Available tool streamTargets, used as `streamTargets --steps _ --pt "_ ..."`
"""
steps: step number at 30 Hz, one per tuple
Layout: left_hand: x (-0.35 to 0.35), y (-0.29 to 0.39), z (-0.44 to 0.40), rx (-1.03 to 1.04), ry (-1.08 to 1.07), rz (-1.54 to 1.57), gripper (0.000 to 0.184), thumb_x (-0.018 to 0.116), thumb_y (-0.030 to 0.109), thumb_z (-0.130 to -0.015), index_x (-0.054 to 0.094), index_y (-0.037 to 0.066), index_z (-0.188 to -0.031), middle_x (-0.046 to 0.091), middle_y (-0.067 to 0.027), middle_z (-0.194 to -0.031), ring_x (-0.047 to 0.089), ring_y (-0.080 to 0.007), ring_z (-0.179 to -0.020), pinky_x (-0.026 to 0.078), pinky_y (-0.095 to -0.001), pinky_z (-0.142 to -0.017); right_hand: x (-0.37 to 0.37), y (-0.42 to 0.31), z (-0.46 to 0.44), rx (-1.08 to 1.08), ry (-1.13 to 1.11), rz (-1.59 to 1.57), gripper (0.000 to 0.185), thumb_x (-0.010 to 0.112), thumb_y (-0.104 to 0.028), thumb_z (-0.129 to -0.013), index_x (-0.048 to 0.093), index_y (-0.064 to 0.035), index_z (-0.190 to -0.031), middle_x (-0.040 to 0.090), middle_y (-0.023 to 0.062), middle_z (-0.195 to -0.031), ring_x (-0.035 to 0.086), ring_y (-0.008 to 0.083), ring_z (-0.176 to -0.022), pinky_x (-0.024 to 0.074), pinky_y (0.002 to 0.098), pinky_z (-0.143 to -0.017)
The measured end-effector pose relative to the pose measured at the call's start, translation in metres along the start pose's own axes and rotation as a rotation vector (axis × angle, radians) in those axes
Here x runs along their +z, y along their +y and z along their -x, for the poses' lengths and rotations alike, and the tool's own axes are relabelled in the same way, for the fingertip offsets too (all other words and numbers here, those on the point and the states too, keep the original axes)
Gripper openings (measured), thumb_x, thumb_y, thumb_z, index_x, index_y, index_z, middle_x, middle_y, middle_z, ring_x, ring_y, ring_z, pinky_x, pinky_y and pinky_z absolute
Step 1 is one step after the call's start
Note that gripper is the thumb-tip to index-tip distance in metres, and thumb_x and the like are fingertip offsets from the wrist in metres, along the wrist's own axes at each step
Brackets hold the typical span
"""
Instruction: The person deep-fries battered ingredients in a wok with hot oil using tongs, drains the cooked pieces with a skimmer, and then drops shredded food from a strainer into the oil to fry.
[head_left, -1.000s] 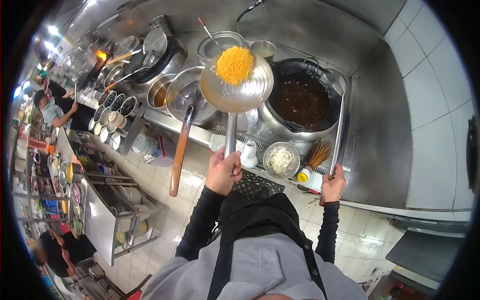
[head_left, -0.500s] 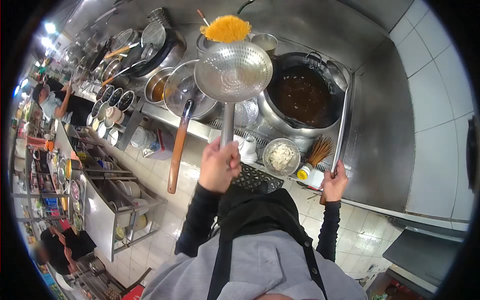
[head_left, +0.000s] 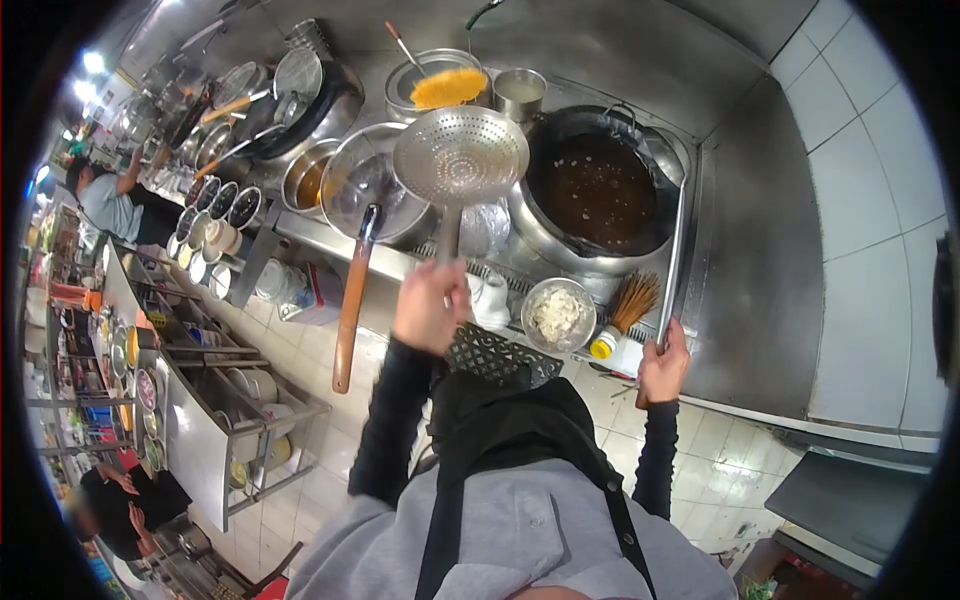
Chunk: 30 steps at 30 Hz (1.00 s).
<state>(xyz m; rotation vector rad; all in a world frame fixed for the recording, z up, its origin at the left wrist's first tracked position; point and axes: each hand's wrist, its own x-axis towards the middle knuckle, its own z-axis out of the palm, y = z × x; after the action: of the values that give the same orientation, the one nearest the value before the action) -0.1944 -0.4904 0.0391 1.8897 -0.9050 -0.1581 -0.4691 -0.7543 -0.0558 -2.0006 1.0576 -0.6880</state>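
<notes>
My left hand (head_left: 432, 307) is closed round the handle of a perforated metal skimmer (head_left: 462, 155), held level in front of me with nothing in its bowl. Just past the skimmer's far rim is a golden-yellow, stringy cake (head_left: 447, 88); whether it is in the air or touching the pot (head_left: 400, 88) behind cannot be told. My right hand (head_left: 663, 366) grips the handle of a long metal ladle (head_left: 676, 235). The ladle's bowl rests at the right rim of a wok (head_left: 528, 205) of dark brown oil with pale bits floating in it.
A wooden-handled strainer (head_left: 355, 300) lies over a pot to the left. Near the front edge are a bowl of pale shreds (head_left: 557, 315), a bamboo brush (head_left: 634, 300) and a yellow-capped bottle (head_left: 603, 345). Two people are at the far left.
The golden cake has dropped lower, closer to the pot behind it. The skimmer has gone down a little and looks smaller. My right hand and the ladle have hardly moved.
</notes>
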Motion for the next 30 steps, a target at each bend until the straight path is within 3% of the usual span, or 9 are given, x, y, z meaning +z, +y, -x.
streamTargets --steps 4,6,7,10,12,14,22,26,30 --pt "0.005 -0.056 -0.073 0.188 0.03 -0.21 0.023 0.049 0.002 -0.091 0.05 0.006 -0.068 0.052 -0.0031 -0.062 0.051 -0.0074 -0.058 0.038 -0.0234 -0.05 0.011 0.011 -0.014 0.024 -0.031 -0.011 0.052 0.062 -0.001 -0.081 0.053 0.0077 -0.131 0.069 0.0212 -0.098 0.069 0.0232 -0.071 0.054 0.0364 -0.061" --pt "-0.008 -0.021 -0.094 -0.729 0.046 1.251 0.009 0.052 0.004 -0.094 0.053 0.006 -0.086 0.044 0.0035 -0.069 0.041 -0.0037 -0.058 0.029 -0.0183 -0.046 0.006 -0.029 -0.012 0.202 -0.078 -0.051 0.052 0.063 0.0 -0.08 0.053 0.0081 -0.131 0.069 0.0214 -0.099 0.07 0.0246 -0.077 0.0549 0.0362 -0.069" --pt "-0.005 -0.039 -0.073 -0.355 -0.036 0.76 0.006 0.052 0.004 -0.096 0.055 0.005 -0.091 0.045 0.0033 -0.07 0.042 -0.0033 -0.059 0.029 -0.0167 -0.047 0.005 -0.036 -0.011 0.245 -0.083 -0.059 0.053 0.063 0.0 -0.08 0.053 0.0083 -0.131 0.07 0.0213 -0.099 0.07 0.0251 -0.079 0.0552 0.0361 -0.072" --pt "-0.004 0.004 -0.013 -0.745 0.126 1.122 0.007 0.06 0.006 -0.091 0.055 0.006 -0.095 0.05 -0.0007 -0.071 0.045 -0.0105 -0.053 0.032 -0.0229 -0.043 0.014 0.022 -0.006 -0.309 0.16 0.097 0.053 0.062 0.001 -0.08 0.052 0.009 -0.131 0.069 0.0184 -0.091 0.065 0.0199 -0.058 0.0525 0.0346 -0.054" --pt "-0.01 0.024 0.001 -0.851 0.132 1.161 0.005 0.059 0.005 -0.091 0.055 0.006 -0.093 0.044 -0.0013 -0.067 0.042 -0.0096 -0.053 0.027 -0.0212 -0.041 0.009 0.0 -0.001 -0.284 0.151 0.04 0.053 0.061 0.002 -0.08 0.052 0.0084 -0.132 0.067 0.0164 -0.083 0.061 0.0177 -0.049 0.0494 0.034 -0.047" --pt "-0.015 -0.017 -0.009 -0.913 0.03 1.238 0.011 0.054 0.005 -0.093 0.053 0.005 -0.082 0.043 -0.0007 -0.065 0.042 -0.0089 -0.054 0.029 -0.0216 -0.043 0.002 -0.027 0.01 0.146 0.014 -0.103 0.053 0.06 0.003 -0.079 0.053 0.008 -0.132 0.065 0.0155 -0.081 0.062 0.0181 -0.051 0.0498 0.0338 -0.047" --pt "-0.002 -0.046 -0.065 -0.403 -0.001 0.872 0.006 0.057 0.004 -0.092 0.054 0.005 -0.087 0.048 0.003 -0.068 0.046 -0.0086 -0.053 0.037 -0.0211 -0.048 0.015 -0.016 -0.01 0.073 -0.005 -0.102 0.05 0.063 -0.002 -0.079 0.056 0.0061 -0.129 0.065 0.0142 -0.081 0.064 0.019 -0.054 0.0497 0.035 -0.051" --pt "-0.003 0.004 -0.005 -0.719 0.096 1.102 0.012 0.062 0.006 -0.091 0.051 0.008 -0.092 0.047 -0.0004 -0.07 0.044 -0.0089 -0.053 0.029 -0.0225 -0.04 0.0 -0.036 0.009 0.17 -0.011 -0.106 0.052 0.06 0.003 -0.08 0.054 0.0061 -0.132 0.068 0.02 -0.104 0.062 0.0183 -0.048 0.0483 0.0345 -0.041" --pt "-0.005 -0.023 -0.026 -0.897 0.06 1.198 0.007 0.059 0.004 -0.089 0.054 0.005 -0.083 0.049 -0.003 -0.068 0.048 -0.0121 -0.055 0.034 -0.0234 -0.046 0.004 -0.017 0.007 0.135 0.011 -0.189 0.05 0.057 0.006 -0.081 0.054 0.0062 -0.131 0.066 0.0135 -0.083 0.058 0.0159 -0.044 0.0439 0.033 -0.035"
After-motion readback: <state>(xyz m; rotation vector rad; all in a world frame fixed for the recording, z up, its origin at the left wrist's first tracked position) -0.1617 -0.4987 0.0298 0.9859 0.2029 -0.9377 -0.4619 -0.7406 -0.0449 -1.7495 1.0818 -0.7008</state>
